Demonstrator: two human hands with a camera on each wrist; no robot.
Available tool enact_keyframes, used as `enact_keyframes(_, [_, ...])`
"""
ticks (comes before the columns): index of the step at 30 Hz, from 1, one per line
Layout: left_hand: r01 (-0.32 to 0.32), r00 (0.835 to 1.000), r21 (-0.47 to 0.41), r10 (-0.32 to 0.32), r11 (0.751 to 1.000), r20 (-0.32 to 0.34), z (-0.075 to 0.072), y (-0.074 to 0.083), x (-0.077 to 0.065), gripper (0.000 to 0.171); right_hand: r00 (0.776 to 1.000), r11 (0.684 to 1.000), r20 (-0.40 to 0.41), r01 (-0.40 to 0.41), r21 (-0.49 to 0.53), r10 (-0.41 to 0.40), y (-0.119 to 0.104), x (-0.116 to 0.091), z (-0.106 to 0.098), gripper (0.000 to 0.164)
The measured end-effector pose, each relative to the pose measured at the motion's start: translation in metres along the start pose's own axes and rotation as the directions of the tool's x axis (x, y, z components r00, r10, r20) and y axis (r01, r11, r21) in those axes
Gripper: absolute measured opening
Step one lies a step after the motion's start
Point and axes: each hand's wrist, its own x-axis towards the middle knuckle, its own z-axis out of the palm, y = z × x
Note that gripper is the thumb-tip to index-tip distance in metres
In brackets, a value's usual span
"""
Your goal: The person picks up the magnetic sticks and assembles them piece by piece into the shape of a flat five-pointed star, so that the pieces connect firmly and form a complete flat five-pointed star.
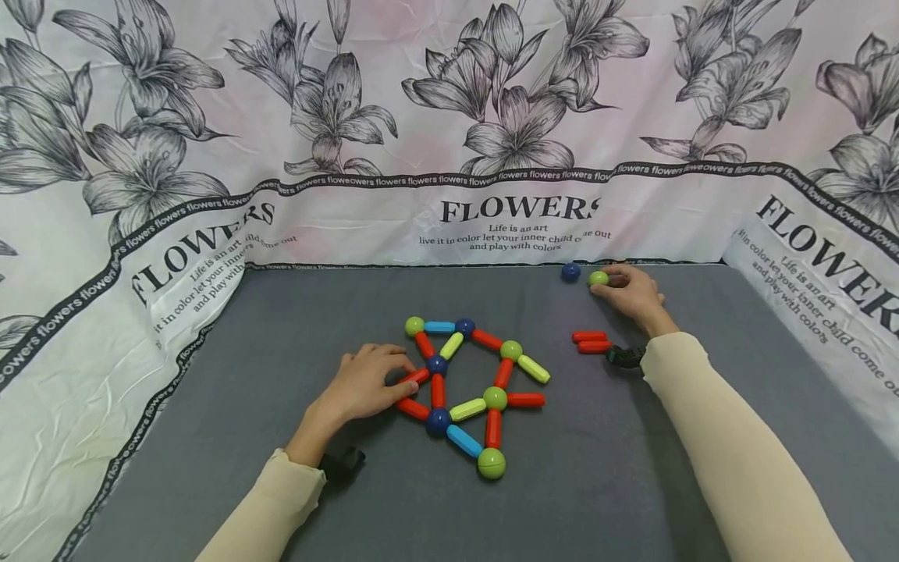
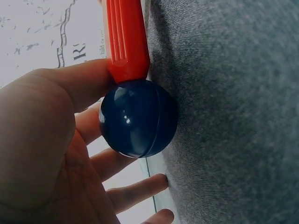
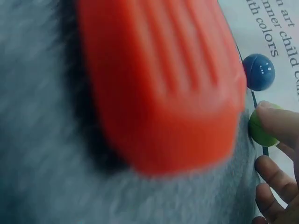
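At the centre lies a flat frame of coloured rods (image 1: 438, 390) joined by dark blue and green balls. My left hand (image 1: 365, 382) is at its left side, thumb and fingers about a dark blue ball (image 2: 138, 119) that ends a red rod (image 2: 127, 37). From the head view this hand covers that ball. Far back on the right, my right hand (image 1: 632, 295) pinches a green ball (image 1: 598, 279) between thumb and fingers, down at the table. A loose dark blue ball (image 1: 570, 272) sits just left of it, apart.
Two loose red rods (image 1: 590, 336) lie side by side near my right wrist; one red rod (image 3: 163, 88) looms large in the right wrist view. Two rods of the frame stick out rightward with free ends. A flower-printed cloth (image 1: 520, 218) rises behind the grey table (image 1: 583, 484).
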Motion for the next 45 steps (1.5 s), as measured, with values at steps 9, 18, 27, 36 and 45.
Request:
enact_keyframes(9, [-0.008, 1.000, -0.015, 0.008, 1.000, -0.004, -0.001, -0.002, 0.000, 0.022, 0.984, 0.982, -0.079, 0.166, 0.092, -0.159, 0.001, -0.029, -0.009, 0.054])
enact_keyframes(18, [-0.009, 1.000, -0.017, 0.009, 1.000, 0.001, 0.003, -0.002, 0.001, 0.024, 0.952, 0.946, 0.001, 0.304, 0.114, -0.306, -0.011, -0.090, -0.014, 0.046])
enact_keyframes(27, [-0.021, 1.000, -0.009, 0.021, 1.000, 0.000, 0.001, 0.000, 0.001, 0.024, 0.838, 0.861, 0.245, 0.417, 0.293, -0.489, -0.004, -0.138, 0.011, 0.034])
enact_keyframes(36, [-0.015, 1.000, -0.006, 0.015, 1.000, 0.006, 0.001, -0.002, 0.000, 0.024, 0.776, 0.832, 0.301, 0.522, 0.188, -0.555, -0.010, -0.151, 0.028, 0.034])
enact_keyframes(45, [-0.018, 1.000, -0.011, 0.018, 1.000, 0.003, 0.000, -0.001, -0.001, 0.025, 0.757, 0.802, 0.277, 0.588, 0.105, -0.592, -0.021, -0.159, 0.038, 0.041])
